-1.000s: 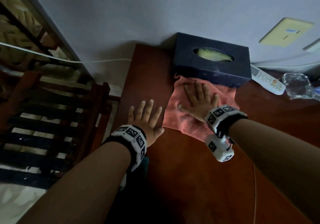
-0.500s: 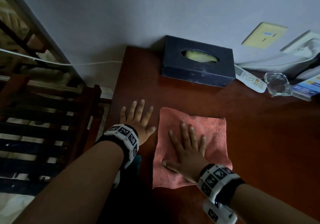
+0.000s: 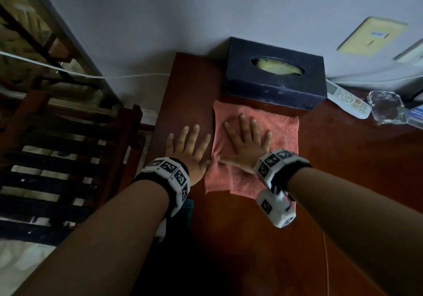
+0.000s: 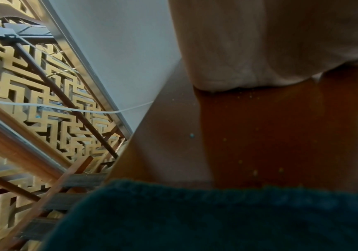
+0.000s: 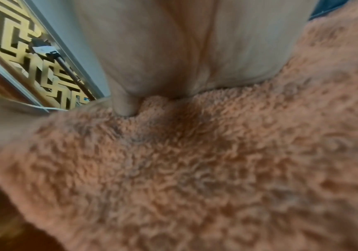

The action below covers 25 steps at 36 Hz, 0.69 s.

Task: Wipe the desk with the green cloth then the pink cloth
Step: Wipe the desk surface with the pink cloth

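Observation:
A pink cloth lies spread on the dark red-brown desk, its far edge against a tissue box. My right hand presses flat on it with fingers straight and spread; the right wrist view shows the palm on the cloth's pile. My left hand rests flat on the bare desk just left of the cloth, near the desk's left edge. The dark green cloth lies under my left wrist at the desk's near left; only a strip of the green cloth shows in the head view.
A dark blue tissue box stands at the back against the wall. To its right lie a white remote and a clear glass object. A wooden slatted frame stands off the desk's left edge. A thin white cord crosses the near desk.
My right hand slid the pink cloth toward me, then pushed it back away until it met the tissue box. My left hand stayed flat on the desk.

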Each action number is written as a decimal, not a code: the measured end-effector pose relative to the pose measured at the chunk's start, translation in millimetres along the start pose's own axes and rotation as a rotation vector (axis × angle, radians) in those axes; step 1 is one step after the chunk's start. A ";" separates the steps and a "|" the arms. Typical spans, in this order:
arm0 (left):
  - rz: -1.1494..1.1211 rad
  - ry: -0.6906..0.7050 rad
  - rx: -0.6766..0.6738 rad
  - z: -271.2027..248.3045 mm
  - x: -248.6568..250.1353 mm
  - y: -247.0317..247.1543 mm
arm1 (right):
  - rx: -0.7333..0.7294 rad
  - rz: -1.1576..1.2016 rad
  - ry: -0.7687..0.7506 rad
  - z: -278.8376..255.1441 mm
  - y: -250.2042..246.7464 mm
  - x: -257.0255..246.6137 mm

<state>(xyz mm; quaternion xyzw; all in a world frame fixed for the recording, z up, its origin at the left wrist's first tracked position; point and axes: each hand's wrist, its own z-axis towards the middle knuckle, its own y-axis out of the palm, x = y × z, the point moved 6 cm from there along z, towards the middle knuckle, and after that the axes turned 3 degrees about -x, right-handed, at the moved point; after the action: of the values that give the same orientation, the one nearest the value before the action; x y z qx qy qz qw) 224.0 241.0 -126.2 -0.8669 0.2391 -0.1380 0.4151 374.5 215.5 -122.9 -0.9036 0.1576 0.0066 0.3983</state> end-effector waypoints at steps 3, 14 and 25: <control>-0.004 -0.006 0.009 -1.1 1.0 2.1 | 0.035 0.009 0.019 8.8 -9.0 2.6; -0.004 -0.004 0.102 -1.8 -0.6 -11.9 | 0.095 -0.031 -0.001 -41.8 31.7 -7.2; -0.055 0.160 0.300 -47.3 22.3 -34.0 | 0.059 0.002 -0.079 -110.4 87.0 -10.5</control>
<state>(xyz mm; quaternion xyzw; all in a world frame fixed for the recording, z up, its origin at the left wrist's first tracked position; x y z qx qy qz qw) 232.4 216.7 -69.3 -0.7877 0.2243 -0.2520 0.5154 326.7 83.7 -108.6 -0.8902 0.1428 0.0382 0.4308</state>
